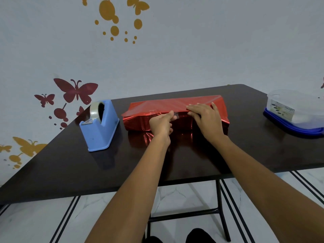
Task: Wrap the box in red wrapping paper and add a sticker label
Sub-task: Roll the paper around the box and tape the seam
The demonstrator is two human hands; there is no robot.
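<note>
1. My left grip (162,124) is closed in a pinch. Thumb and forefinger hold what looks like a short strip of clear tape (176,116), with the other fingers curled under. The strip is small and glassy, so I cannot make out its full outline.
2. The strip sits right at the loose edge of the red wrapping paper (175,102), where the upper flap meets the front face. The seam lies just beyond my pinching fingertips, practically touching them.
3. My right grip (206,118) holds nothing. Its fingers lie straight and flat and press the flap down on top, just to the right of the pinch.
4. The box is hidden under the paper. It lies in the middle of the tabletop (70,163) with its long axis running left to right across me, the right end a little farther away. The seam follows that axis, so I judge that the tape must bridge it crosswise, from the flap down onto the front face.
5. Both forearms reach straight ahead and converge on the seam. The left wrist is low by the front face, and the right wrist is raised over the near top edge.
6. The left hand is nearer the blue tape dispenser (100,127), which stands close off the box's left end. A lidded plastic container (294,111) sits well apart at the right edge.
7. I see no sticker label.
</note>
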